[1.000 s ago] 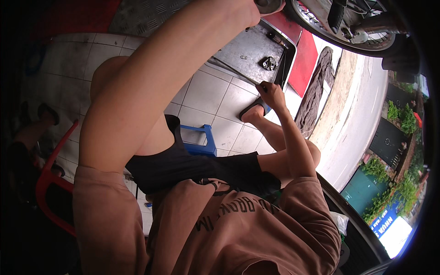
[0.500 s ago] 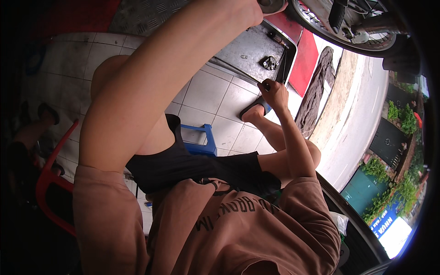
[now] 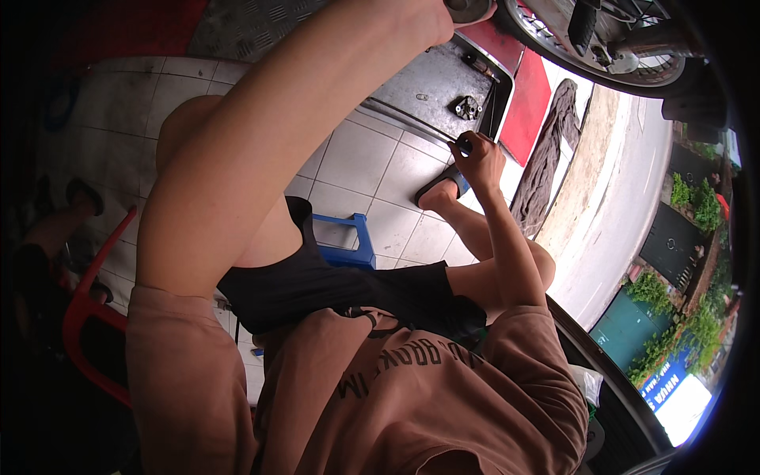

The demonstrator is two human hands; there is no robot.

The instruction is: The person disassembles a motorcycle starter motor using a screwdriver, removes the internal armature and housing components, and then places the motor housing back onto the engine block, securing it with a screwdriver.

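Note:
My left arm reaches up across the view, and my left hand [image 3: 484, 17] is partly cut off at the top edge. Its fingers curl round a dark, rounded metal part [image 3: 465, 11] whose kind I cannot make out. Beside the near edge of a metal tray [image 3: 396, 93], my right hand [image 3: 484, 162] is closed on a small black round piece [image 3: 465, 146], mostly covered by the fingers. In the tray lie a dark metal part with holes [image 3: 468, 107], a tool with a dark handle [image 3: 477, 65] and a small clip-like piece [image 3: 422, 96].
A motorcycle wheel [image 3: 673, 75] stands at the upper right. Beyond the tray are a red panel [image 3: 529, 111] and a crumpled dark cloth [image 3: 554, 142]. Under me is a blue stool [image 3: 360, 244]; at left are a red chair [image 3: 79, 317] and another person's foot [image 3: 83, 196].
My right hand has shifted slightly right and turned, so more of the black round piece shows. My left hand stays in place.

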